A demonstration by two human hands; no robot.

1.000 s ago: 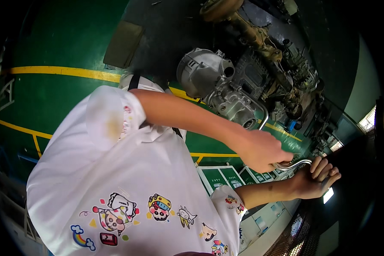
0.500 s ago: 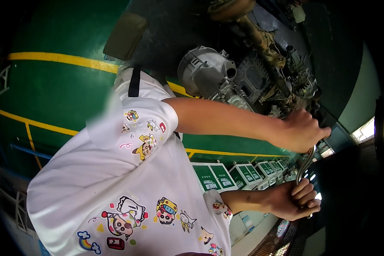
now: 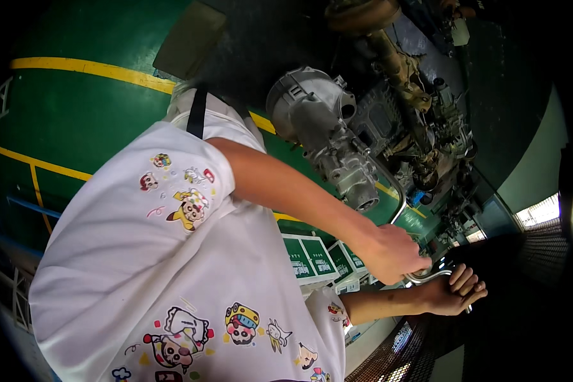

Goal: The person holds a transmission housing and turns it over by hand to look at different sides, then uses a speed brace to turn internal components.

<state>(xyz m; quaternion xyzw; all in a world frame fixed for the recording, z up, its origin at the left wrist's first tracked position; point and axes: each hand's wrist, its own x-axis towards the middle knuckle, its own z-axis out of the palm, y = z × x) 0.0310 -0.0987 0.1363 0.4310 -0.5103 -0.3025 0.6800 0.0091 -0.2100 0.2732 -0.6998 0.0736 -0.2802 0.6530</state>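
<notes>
at far left, green floor (image 3: pixel 76 114) crossed by yellow lines (image 3: pixel 89 65). next, a white printed shirt (image 3: pixel 140 254), with pale trousers (image 3: pixel 229 118) and a black strap (image 3: pixel 198 114) above. from the sleeve, a bare left forearm (image 3: pixel 286 184) slanting down to the right, no longer covering the lower half of a grey gear housing (image 3: pixel 321 127). housing tilted at the lower edge of a dark surface (image 3: pixel 254 38); below, a row of white-and-green cabinets (image 3: pixel 309 254).

right of the cabinets, the left grip (image 3: pixel 395 254), clamped around the middle of a bent metal crank (image 3: pixel 431 275). lower and farther left than half a second ago, down from a high position; close again to the pose of one second ago. above this grip, a curved length of metal rising toward the housing, back in view; cannot tell touching from apart at that far end. higher up, on the dark surface, brown and grey machine parts (image 3: pixel 404 76).

farther right, beyond an s-shaped bend, the right grip (image 3: pixel 457 291), closed around the crank near its other end, with a short tip showing just below. only slightly shifted in view. judging by these changes, probably a cranking turn in progress: driven by the left grip, steadied by the right.
</notes>
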